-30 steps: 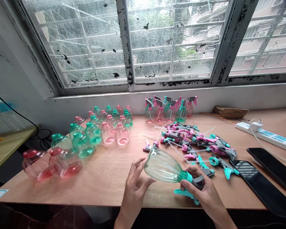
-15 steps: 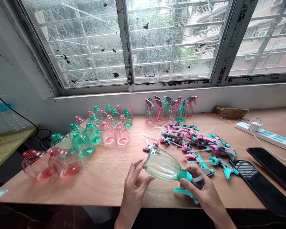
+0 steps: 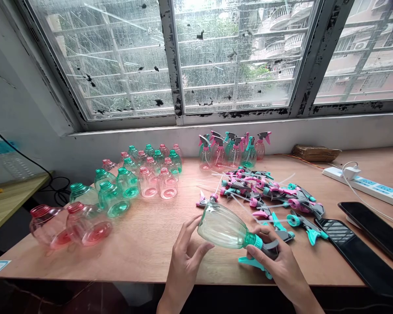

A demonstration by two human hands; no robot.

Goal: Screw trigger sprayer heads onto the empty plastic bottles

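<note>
A clear green spray bottle (image 3: 223, 227) lies tilted on its side in the air above the table's front part, its base toward the left. At that base, the curled fingers and thumb of my left hand (image 3: 187, 255) hold it. My right hand (image 3: 280, 264) is closed around the turquoise collar and grey spray head at the other end. Below the collar the turquoise trigger (image 3: 251, 261) sticks out. The spray head sits on the bottle's neck; how tightly it is screwed on, I cannot tell. Just behind the bottle is a heap of loose spray heads (image 3: 262, 189) with tubes.
Open pink and green bottles (image 3: 127, 182) stand in rows at the left. Several bottles with spray heads (image 3: 229, 150) stand by the wall. At the right lie two black phones (image 3: 360, 248), a white power strip (image 3: 370, 185) with a cable, and a brown block (image 3: 316, 152).
Almost nothing differs. Both hands and the bottle have shifted very slightly, with the grip unchanged.
</note>
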